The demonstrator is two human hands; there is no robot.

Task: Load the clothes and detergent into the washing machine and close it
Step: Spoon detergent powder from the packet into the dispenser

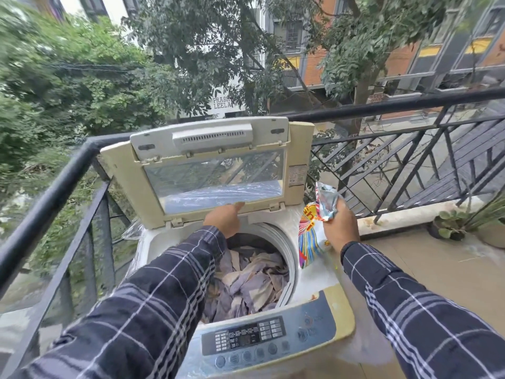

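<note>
One washing machine (314, 291), lid (207, 170) up at 12 o'clock, drum holding a heap of purple-and-cream clothes (254, 285); piece count unreadable. One detergent packet (314, 225) at 3 o'clock, print mostly hidden, right hand (340, 228) fingers clamped round its crumpled top. Left hand (224, 218) on the lid's lower edge, fingers hidden, grip can't tell.

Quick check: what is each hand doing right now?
Left hand: fingers on the lower edge of the raised lid; grip cannot be told.
Right hand: closed on the detergent packet.
</note>
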